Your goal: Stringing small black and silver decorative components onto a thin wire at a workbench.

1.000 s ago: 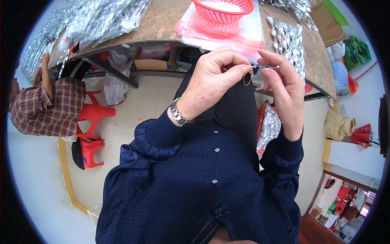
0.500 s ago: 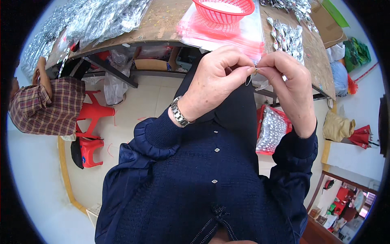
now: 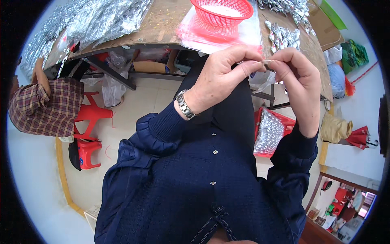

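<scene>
Shifted slightly right since the earlier frame with bare left hand and bare right hand. Pinching a thin pale strand with fingertips drawn together on each, to the near right of the red perforated plastic basket.

Beyond the fingers my feed gives me smooth red plastic basket, glossy plastic bags, rough matt wood tabletop, shiny foil-like strips; below-left of the fingers, polished metal watch, ribbed matt cloth cuff
</scene>
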The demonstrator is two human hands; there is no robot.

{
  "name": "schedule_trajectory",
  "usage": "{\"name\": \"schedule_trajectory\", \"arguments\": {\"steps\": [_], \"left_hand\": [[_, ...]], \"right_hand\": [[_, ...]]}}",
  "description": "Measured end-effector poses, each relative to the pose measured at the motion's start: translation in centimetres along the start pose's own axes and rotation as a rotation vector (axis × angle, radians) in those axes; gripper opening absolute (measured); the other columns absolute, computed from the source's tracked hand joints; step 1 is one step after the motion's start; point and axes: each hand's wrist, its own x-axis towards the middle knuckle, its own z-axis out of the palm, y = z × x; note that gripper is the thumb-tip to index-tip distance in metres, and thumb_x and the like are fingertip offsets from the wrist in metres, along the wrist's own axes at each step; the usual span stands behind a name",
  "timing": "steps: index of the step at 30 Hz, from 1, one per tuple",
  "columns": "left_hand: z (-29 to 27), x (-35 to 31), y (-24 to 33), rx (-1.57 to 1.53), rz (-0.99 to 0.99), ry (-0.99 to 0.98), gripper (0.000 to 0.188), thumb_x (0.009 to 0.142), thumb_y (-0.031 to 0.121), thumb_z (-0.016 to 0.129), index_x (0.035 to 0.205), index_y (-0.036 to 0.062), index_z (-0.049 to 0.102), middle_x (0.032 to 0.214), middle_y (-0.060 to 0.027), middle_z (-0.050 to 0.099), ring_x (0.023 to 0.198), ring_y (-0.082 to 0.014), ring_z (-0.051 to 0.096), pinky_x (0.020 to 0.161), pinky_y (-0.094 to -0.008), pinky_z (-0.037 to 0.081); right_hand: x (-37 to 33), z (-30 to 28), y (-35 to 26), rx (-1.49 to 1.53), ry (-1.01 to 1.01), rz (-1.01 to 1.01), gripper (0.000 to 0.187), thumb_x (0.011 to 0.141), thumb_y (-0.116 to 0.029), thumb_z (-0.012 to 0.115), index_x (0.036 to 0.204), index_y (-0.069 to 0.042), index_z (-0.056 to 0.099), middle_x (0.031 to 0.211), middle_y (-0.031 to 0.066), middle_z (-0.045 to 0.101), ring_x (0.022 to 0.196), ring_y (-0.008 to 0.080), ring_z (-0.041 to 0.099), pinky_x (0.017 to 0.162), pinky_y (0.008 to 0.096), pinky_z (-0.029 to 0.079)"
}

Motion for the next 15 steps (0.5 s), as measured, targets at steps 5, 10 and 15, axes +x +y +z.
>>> {"name": "schedule_trajectory", "arguments": {"steps": [5,10,15], "left_hand": [[0.6,0.6,-0.9,-0.120,0.011,0.054,0.015,0.090,0.010,0.058,0.097,-0.0020,0.063,0.086,-0.0048,0.065,0.081,-0.0088,0.061,0.073,-0.0224,0.048],[0.5,1.4,-1.3,-0.188,-0.032,0.010,0.014,0.090,0.010,0.058,0.096,-0.0015,0.063,0.080,-0.0008,0.062,0.073,-0.0064,0.058,0.067,-0.0204,0.047],[0.3,1.8,-1.2,-0.211,-0.084,-0.020,0.012,0.090,0.010,0.059,0.093,0.0004,0.065,0.077,0.0017,0.059,0.067,-0.0040,0.053,0.061,-0.0191,0.044]], "right_hand": [[0.1,-0.8,0.7,0.166,0.062,0.095,0.007,0.089,-0.007,0.057,0.088,-0.001,0.060,0.080,0.0002,0.059,0.068,0.0038,0.048,0.063,0.0174,0.038],[0.0,-1.3,1.1,0.219,0.095,0.089,0.008,0.091,-0.009,0.055,0.088,-0.002,0.059,0.081,0.0005,0.060,0.067,0.0037,0.047,0.063,0.0174,0.037],[-0.1,-1.5,1.8,0.297,0.146,0.094,0.008,0.092,-0.008,0.053,0.091,-0.002,0.058,0.082,0.0014,0.061,0.067,0.0033,0.046,0.064,0.0169,0.037]]}}
